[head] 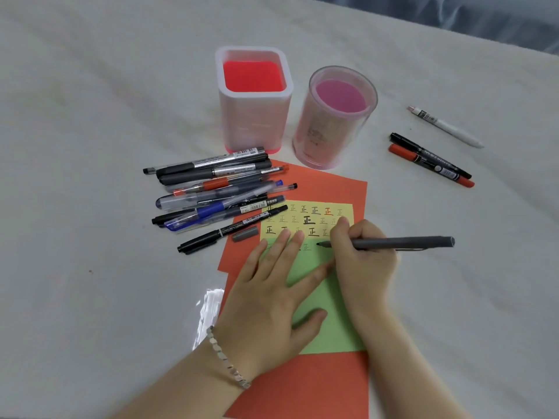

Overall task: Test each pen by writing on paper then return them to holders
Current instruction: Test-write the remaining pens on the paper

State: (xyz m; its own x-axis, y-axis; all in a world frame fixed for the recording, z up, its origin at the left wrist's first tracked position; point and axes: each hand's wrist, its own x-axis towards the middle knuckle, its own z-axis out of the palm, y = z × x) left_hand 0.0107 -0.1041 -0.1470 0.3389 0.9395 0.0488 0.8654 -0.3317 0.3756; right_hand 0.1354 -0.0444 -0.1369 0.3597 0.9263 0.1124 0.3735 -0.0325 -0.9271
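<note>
From here I have the right hand [363, 255] gripping the grey pen [408, 242], tip on the green paper [335, 325], barrel running out rightward, while the left hand [266, 303] lies flat on the sheet just left of the tip.

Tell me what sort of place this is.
Likely a home spot, a bed or cloth-covered table: soft white cloth, square holder and round holder, loose pens, right hand testing a pen on paper.

Single head-worn wide-angle view, forward and steeply down, close over the white cloth surface [90, 131].
</note>
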